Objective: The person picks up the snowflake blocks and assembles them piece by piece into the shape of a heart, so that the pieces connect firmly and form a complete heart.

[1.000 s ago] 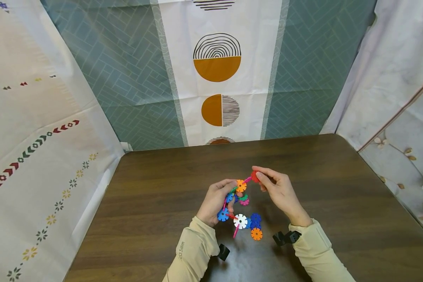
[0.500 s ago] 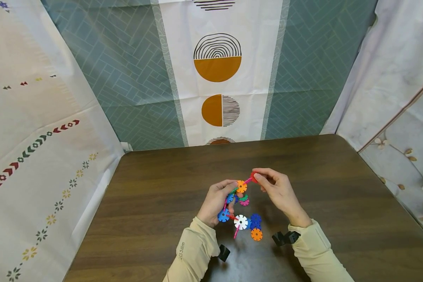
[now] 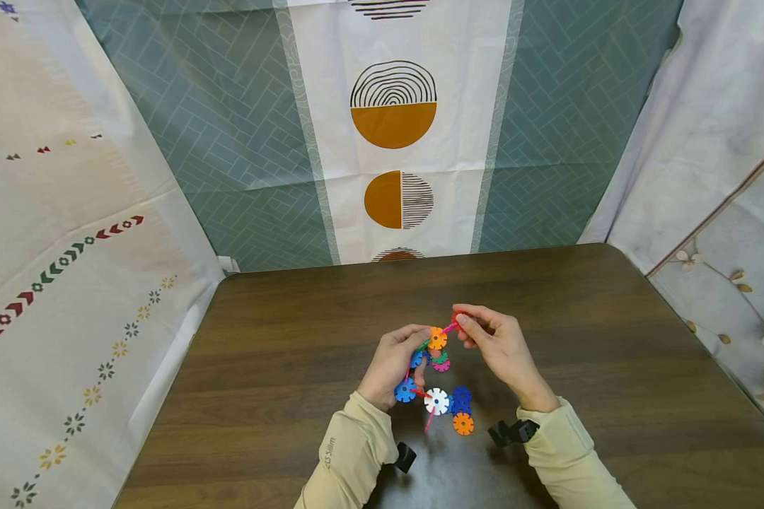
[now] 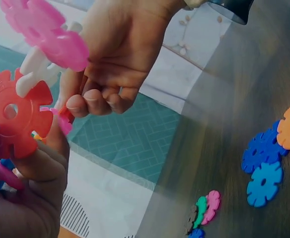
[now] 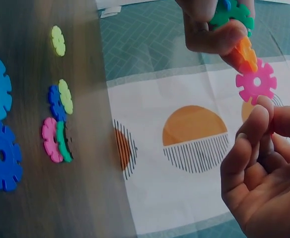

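My left hand point(image 3: 387, 366) grips a chain of notched plastic discs joined edge to edge. In the head view its orange disc point(image 3: 437, 338) sits by the thumb, with a blue disc point(image 3: 404, 390) and white disc point(image 3: 437, 402) lower down. From the orange disc a pink disc point(image 5: 256, 82) sticks out. My right hand point(image 3: 498, 348) pinches a red disc point(image 3: 458, 317) at that pink disc's outer edge. Fingers mostly cover the red disc in the right wrist view. Another red disc point(image 4: 17, 115) of the chain shows near the left hand in the left wrist view.
On the brown table point(image 3: 280, 396) lie loose discs: an orange one point(image 3: 463, 424), dark blue ones point(image 3: 461, 396) and a lighter blue one point(image 4: 264, 184). Farther back are small pink point(image 4: 212, 205), green point(image 4: 200, 210) and yellow discs point(image 5: 58, 40). Patterned cloths point(image 3: 242, 141) hang around the table.
My right hand has shifted slightly left with the red disc, and the chain in my left hand has moved slightly right and down. Both hands keep their hold.
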The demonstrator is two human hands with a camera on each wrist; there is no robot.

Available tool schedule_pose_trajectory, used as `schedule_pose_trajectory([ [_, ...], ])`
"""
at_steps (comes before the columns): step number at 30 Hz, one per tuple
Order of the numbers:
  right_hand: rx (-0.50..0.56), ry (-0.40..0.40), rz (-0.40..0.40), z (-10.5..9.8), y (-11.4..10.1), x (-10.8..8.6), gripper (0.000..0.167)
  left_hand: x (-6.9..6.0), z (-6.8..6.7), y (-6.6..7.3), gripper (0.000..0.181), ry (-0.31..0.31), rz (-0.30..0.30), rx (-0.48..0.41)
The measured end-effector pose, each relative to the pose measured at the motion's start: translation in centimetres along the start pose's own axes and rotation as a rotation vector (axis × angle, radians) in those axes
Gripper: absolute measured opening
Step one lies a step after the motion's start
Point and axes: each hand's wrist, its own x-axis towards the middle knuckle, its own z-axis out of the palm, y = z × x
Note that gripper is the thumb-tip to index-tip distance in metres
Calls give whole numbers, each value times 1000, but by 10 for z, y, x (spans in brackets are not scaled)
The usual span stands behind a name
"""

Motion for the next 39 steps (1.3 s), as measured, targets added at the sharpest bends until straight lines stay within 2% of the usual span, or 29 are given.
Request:
schedule_pose_trajectory([
  [6,26,47,-25,6,0,-2,33,2,1,1,32,-34,36,36],
  [15,10,13,-49,10,-2,-3,33,1,1,3,25,-44,58,8],
  [19,16,-5,-46,10,-4,-4,35,1,2,2,26,-31,56,1],
  [24,-1,-66,-60,9,0,-5,40,4,1,-2,30,2,49,-40],
  [29,-24,-92,-38,4,9,-7,42,4,-3,0,33,44,79,-80],
  [31,-86,-131,12,1,14,-8,40,3,-5,2,34,61,96,-101],
  [32,-132,-175,30,-1,17,-9,38,3,-6,3,34,71,106,-113],
  [37,-408,-481,141,-1,29,-19,35,4,-10,7,32,114,153,-201],
  [39,-494,-555,177,3,31,-25,37,3,-10,8,32,126,166,-220],
])
